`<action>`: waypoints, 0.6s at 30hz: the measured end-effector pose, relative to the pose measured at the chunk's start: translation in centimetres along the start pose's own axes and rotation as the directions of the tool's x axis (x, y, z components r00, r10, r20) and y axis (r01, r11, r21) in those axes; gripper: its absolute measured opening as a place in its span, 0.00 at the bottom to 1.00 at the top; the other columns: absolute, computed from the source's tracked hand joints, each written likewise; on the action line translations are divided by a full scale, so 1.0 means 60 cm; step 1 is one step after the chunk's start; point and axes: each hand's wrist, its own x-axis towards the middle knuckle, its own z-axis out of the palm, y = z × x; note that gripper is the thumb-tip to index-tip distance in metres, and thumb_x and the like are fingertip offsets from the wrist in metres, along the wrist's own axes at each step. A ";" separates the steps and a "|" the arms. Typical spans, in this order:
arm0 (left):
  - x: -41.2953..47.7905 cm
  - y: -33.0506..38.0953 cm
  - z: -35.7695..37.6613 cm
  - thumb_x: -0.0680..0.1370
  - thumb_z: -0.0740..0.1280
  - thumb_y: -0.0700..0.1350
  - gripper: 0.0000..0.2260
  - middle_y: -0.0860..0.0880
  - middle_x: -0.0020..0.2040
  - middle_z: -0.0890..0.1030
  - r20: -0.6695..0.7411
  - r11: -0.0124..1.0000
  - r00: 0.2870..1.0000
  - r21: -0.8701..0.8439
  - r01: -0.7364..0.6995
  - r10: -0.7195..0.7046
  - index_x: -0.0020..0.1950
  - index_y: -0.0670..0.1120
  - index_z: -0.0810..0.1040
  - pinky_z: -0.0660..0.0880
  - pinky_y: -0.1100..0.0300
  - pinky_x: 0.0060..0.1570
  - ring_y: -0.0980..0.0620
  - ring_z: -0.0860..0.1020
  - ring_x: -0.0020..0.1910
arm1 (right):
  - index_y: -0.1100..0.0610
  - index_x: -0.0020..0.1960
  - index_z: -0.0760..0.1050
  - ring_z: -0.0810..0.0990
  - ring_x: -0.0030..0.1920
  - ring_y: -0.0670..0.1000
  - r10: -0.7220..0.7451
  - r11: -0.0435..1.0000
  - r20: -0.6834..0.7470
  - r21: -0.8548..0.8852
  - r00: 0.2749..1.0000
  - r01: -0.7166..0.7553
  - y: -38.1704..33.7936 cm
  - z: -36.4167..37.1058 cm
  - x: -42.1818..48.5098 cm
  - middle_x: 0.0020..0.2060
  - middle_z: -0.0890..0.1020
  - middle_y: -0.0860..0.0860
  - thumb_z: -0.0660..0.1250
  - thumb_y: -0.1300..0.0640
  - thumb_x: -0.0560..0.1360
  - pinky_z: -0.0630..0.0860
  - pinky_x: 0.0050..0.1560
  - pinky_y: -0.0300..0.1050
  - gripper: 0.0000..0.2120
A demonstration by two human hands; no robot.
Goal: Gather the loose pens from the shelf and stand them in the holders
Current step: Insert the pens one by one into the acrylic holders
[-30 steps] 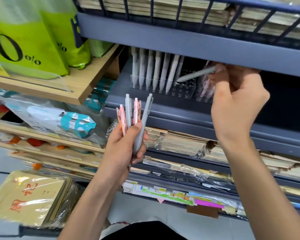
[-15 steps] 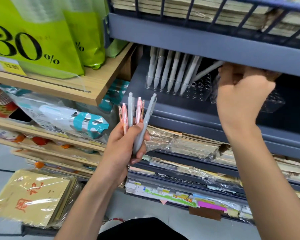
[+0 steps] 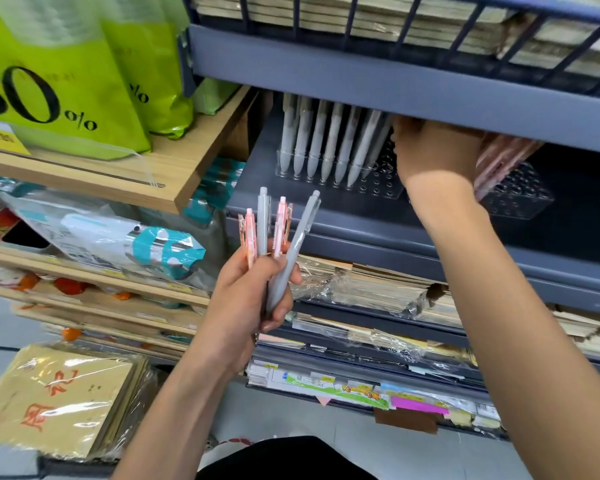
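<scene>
Now the grey pen (image 3: 364,147) that your right grip (image 3: 433,147) carried level across the shelf a second ago stands tip-down at the right end of the row of grey pens (image 3: 317,140) in the clear holder (image 3: 381,190), leaning a little toward its neighbours. Your right grip remains just beside that pen's upper end, tucked under the lip of the upper shelf (image 3: 361,84). Its fingers are hidden there, so you cannot tell whether it pinches the pen or has let go.

Your left grip (image 3: 253,296) is closed round a bundle of four pens (image 3: 274,230), two grey and two pink. It holds them upright in front of the blue shelf (image 3: 326,220), well apart from either holder. A second clear holder (image 3: 520,199) sits to the right, with pink pens (image 3: 499,161) slanting in it behind your right wrist.

Judgement: one insertion is done or nearly done, and four pens are yet to be stood. Empty holes show at the front right of the first holder, so the two grey pens likely go there and the pink pair in the second holder. Because the placed pen leans, check that it is seated before you withdraw.
</scene>
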 end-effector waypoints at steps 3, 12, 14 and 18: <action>0.001 -0.003 0.006 0.78 0.64 0.44 0.08 0.44 0.40 0.81 0.020 1.000 0.999 -0.014 -0.028 0.028 0.54 0.43 0.76 0.61 0.65 0.19 0.53 0.66 0.22 | 0.57 0.49 0.76 0.78 0.51 0.54 -0.075 0.971 -0.132 0.217 0.988 0.103 0.003 -0.010 -0.028 0.43 0.80 0.52 0.61 0.50 0.78 0.69 0.61 0.48 0.11; 0.010 -0.018 0.047 0.77 0.67 0.49 0.07 0.43 0.46 0.85 0.174 0.995 0.980 -0.030 -0.091 0.095 0.52 0.49 0.81 0.62 0.67 0.19 0.54 0.70 0.22 | 0.54 0.39 0.82 0.72 0.23 0.48 -0.140 0.727 0.524 0.631 0.840 -0.272 0.029 -0.038 -0.145 0.32 0.82 0.57 0.71 0.46 0.74 0.67 0.22 0.38 0.12; 0.013 -0.024 0.058 0.77 0.67 0.48 0.08 0.42 0.47 0.85 0.170 0.998 0.984 -0.033 -0.056 0.061 0.53 0.48 0.80 0.63 0.67 0.19 0.52 0.73 0.23 | 0.57 0.41 0.82 0.74 0.25 0.50 -0.193 0.660 0.560 0.682 0.805 -0.316 0.038 -0.044 -0.147 0.31 0.79 0.62 0.72 0.54 0.74 0.70 0.22 0.40 0.07; 0.022 -0.028 0.072 0.76 0.67 0.52 0.07 0.40 0.46 0.84 0.097 0.999 0.995 -0.054 0.002 0.003 0.50 0.51 0.80 0.61 0.67 0.18 0.50 0.73 0.22 | 0.63 0.49 0.76 0.81 0.30 0.53 -0.116 0.498 0.419 0.809 0.901 -0.313 0.053 -0.063 -0.125 0.37 0.83 0.61 0.67 0.59 0.78 0.79 0.30 0.42 0.06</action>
